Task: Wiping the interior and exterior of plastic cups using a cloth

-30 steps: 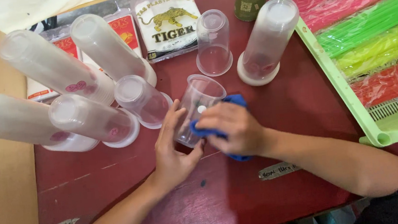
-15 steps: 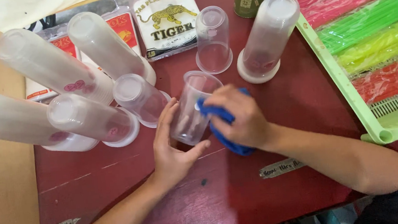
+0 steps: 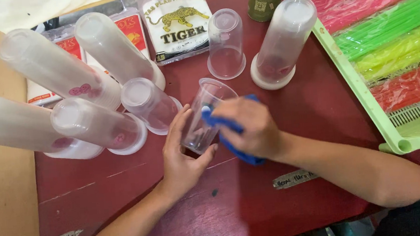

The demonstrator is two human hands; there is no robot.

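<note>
Tilting further now, the clear cup (image 3: 204, 117) sits clamped in the left hand (image 3: 183, 158) while the right hand (image 3: 251, 129), gripping a blue cloth (image 3: 232, 144), has slid onto its side.

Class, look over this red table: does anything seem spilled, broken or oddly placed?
Nothing looks spilled or broken. The left hand holds a clear cup tilted while the right hand presses a blue cloth to it.

head cam | steep downward | close over red table (image 3: 127, 211)
</note>
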